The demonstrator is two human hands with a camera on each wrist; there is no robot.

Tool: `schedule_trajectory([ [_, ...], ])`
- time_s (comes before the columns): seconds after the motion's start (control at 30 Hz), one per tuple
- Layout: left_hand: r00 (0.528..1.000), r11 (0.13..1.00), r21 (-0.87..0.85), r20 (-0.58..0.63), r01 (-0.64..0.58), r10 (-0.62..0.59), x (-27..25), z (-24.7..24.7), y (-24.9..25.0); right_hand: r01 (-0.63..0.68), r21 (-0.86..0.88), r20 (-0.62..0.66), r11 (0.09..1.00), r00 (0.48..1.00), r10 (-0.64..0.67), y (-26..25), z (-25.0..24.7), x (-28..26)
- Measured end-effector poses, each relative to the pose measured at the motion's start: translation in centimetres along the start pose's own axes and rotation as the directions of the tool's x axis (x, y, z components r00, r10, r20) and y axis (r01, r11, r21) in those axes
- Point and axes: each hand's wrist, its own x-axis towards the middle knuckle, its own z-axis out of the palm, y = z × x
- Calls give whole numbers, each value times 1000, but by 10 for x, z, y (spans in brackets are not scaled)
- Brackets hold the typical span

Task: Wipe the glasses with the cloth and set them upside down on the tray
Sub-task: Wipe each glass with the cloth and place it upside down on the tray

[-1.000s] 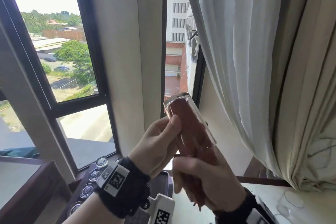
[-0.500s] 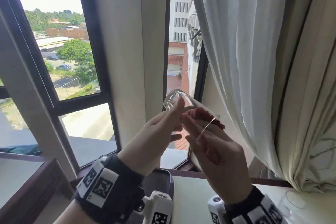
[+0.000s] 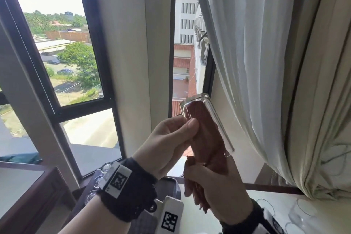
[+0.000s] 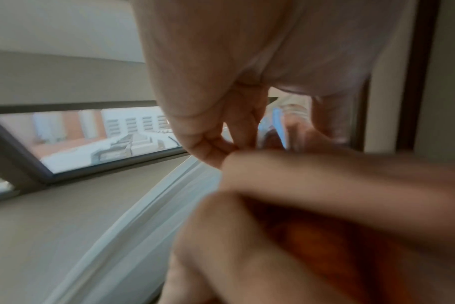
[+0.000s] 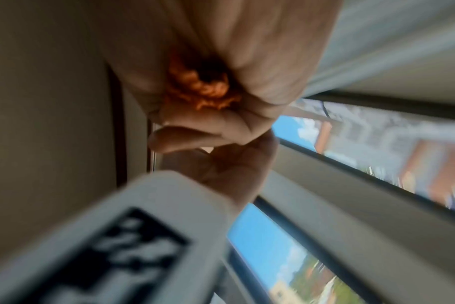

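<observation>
My left hand [image 3: 182, 129] holds a tall clear glass [image 3: 218, 125] up before the window, its base at the top and its rim tilted down to the right. A red-brown cloth [image 3: 203, 131] fills the inside of the glass. My right hand [image 3: 209, 186] grips the bunched tail of the cloth just below the rim. In the right wrist view the orange-red cloth [image 5: 203, 86] is squeezed in the right fist. The left wrist view is blurred, showing my left fingers [image 4: 234, 127] curled round the glass. A dark tray [image 3: 171, 183] lies below the hands, mostly hidden.
Upturned glasses [image 3: 106, 167] stand in a row at the lower left, beside the tray. More clear glasses [image 3: 303, 213] sit on the white table at the lower right. A white curtain [image 3: 256, 62] hangs close on the right. The window frame [image 3: 100, 62] is just behind.
Half a second ago the cloth was nearly out of the glass, with my right fingers at the rim. Now it is pushed deep inside again and the glass stands steeper.
</observation>
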Motion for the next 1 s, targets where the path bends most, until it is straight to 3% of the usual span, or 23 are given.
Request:
schedule_trajectory([
  [0.03,997,999,52,-76,-2,6,2,2,1,11,-60,-19,998,1000,-13,0,0,3],
  [0.07,989,989,147,-147,4,18,3,4,4,76,-227,-39,971,995,-87,2,-3,7],
  [0.1,978,963,269,-204,21,35,5,7,7,157,-466,-64,871,975,-211,8,-7,13],
  [0.13,968,917,396,-244,47,55,5,8,9,193,-700,-29,687,954,-298,12,-10,17],
  [0.17,962,868,493,-261,63,79,5,9,11,215,-824,20,524,936,-352,19,-15,20],
  [0.2,961,838,542,-255,54,103,4,9,11,256,-855,56,451,910,-410,21,-18,21],
  [0.23,968,839,544,-222,26,114,3,10,10,283,-826,66,488,908,-415,18,-18,20],
  [0.27,981,866,500,-164,-10,106,1,9,7,274,-718,20,640,927,-374,11,-17,18],
  [0.3,993,915,400,-87,-42,84,-1,6,2,232,-547,-48,804,951,-307,6,-15,16],
  [0.33,998,966,251,-1,-64,66,-2,3,-3,135,-324,-35,936,987,-155,2,-12,13],
  [0.37,996,994,92,66,-58,52,-2,-1,-6,40,-103,32,994,999,-37,-4,-8,9],
  [0.43,997,999,-35,66,-36,38,2,-5,-8,-46,8,63,999,997,45,-6,-6,4],
  [0.5,996,992,127,-83,-26,37,8,-3,-4,-54,8,12,998,998,54,0,-5,11],
  [0.53,988,969,247,-148,-5,43,10,0,0,2,-144,-21,990,1000,-5,2,-6,14],
  [0.6,965,882,467,-254,67,61,12,6,8,161,-562,-76,811,967,-245,13,-12,25],
  [0.63,953,832,545,-293,101,77,13,8,8,105,-633,-74,767,978,-195,12,-13,27],
  [0.7,959,814,576,-268,81,94,13,9,5,172,-661,-20,730,969,-246,18,-13,25],
  [0.73,973,847,529,-216,46,82,12,9,2,144,-496,-19,856,984,-177,11,-10,20],
  [0.8,993,953,302,-108,-17,52,9,5,-7,179,-31,-35,983,983,-180,9,-14,17],
  [0.83,998,987,159,-51,-27,35,8,2,-11,91,254,46,963,993,-106,3,-13,13],
  [0.9,999,1000,-27,38,-14,15,8,-2,-17,-24,513,158,858,985,-67,-4,-9,10],
  [0.97,999,1000,21,43,-2,1,11,-2,-16,3,694,127,720,984,-127,1,-9,13],
  [1.0,1000,994,107,27,7,-10,12,-2,-14,46,684,59,728,991,-119,0,-10,14],
])
